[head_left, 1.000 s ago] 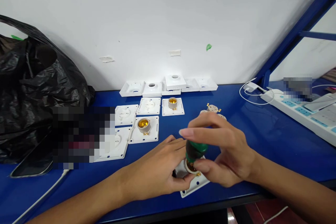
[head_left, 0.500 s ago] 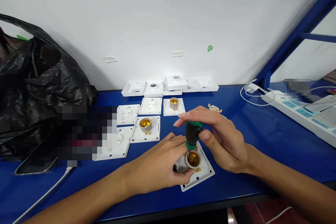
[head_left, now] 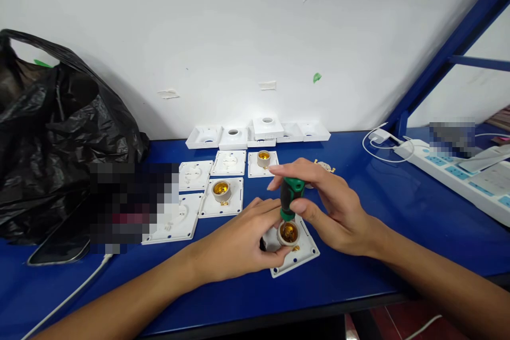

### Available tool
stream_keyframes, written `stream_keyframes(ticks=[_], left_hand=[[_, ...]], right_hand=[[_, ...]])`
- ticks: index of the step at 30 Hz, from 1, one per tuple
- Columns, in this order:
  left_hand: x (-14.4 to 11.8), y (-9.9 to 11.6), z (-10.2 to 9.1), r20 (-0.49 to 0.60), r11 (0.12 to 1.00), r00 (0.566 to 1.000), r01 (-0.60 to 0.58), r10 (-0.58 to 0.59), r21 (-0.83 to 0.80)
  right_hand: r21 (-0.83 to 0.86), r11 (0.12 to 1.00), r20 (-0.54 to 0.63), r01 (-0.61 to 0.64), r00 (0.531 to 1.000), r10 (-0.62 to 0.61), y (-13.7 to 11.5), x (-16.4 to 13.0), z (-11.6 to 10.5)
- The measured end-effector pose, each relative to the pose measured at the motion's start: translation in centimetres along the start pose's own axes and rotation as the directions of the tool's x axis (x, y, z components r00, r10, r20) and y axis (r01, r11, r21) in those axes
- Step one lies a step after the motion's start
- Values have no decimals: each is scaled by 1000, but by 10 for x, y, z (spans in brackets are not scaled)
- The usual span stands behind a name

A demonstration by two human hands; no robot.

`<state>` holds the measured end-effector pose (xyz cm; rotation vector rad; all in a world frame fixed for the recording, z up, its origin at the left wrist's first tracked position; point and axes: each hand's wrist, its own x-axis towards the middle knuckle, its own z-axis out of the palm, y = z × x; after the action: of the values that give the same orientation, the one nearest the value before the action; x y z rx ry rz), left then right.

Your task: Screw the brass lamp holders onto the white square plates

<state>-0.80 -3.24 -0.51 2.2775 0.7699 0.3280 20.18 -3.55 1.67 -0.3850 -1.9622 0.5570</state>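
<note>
My right hand [head_left: 330,210] is closed around the handle of a short green and black screwdriver [head_left: 291,197], which stands nearly upright. Its shaft reaches down into a round lamp socket [head_left: 288,234] with a brass-coloured inside; the tip is hidden in there. That socket sits on a square white base plate [head_left: 305,257] lying at an angle on the table. My left hand [head_left: 255,239] grips the socket between thumb and fingers, with some fingertips hidden behind it. Farther back, two more plates carry a socket [head_left: 221,191] and a second socket [head_left: 263,158].
Bare white plates [head_left: 195,174] lie to the left. White covers [head_left: 233,138] line the wall, one stacked on top. A loose socket part [head_left: 324,166] lies behind my right hand. A black plastic bag [head_left: 75,117] and a phone [head_left: 59,244] are left, a power strip [head_left: 450,170] right.
The plate, the socket and both hands have shifted slightly up and left in the view. The screwdriver stays in the socket, its handle turned a little. My grips look the same.
</note>
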Motion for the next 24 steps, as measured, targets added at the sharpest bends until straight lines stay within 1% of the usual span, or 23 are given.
stream_keyframes(ticks=[5,7,9,11,13,16,17,21,24], left_hand=[[1,-4,1,-63,999,997,-32,34,24],[1,-3,0,-68,998,997,-43,46,42],[1,-2,0,-62,997,997,-38,42,66],[1,-1,0,-54,996,998,-20,25,87],[0,-2,1,-49,995,999,-12,16,95],[-1,-4,2,-63,995,997,-30,36,98],[-1,-4,3,-73,994,996,-34,42,103],[0,-6,4,-89,991,994,-57,68,125],[0,-5,4,-97,989,991,-82,94,127]], right_hand=[[2,999,58,-34,998,34,-2,2,-4],[-5,1000,41,-28,999,28,0,1,-4],[-24,1000,-17,-16,1000,15,2,0,-2],[-64,998,-43,12,999,-15,4,-1,-1],[-107,993,-13,51,999,-52,4,0,-2],[-148,985,40,93,995,-87,3,1,-4],[-156,982,32,105,994,-101,3,0,-4],[-172,971,-66,168,981,-182,6,-1,-2],[-209,959,-67,192,976,-210,7,-1,-2]])
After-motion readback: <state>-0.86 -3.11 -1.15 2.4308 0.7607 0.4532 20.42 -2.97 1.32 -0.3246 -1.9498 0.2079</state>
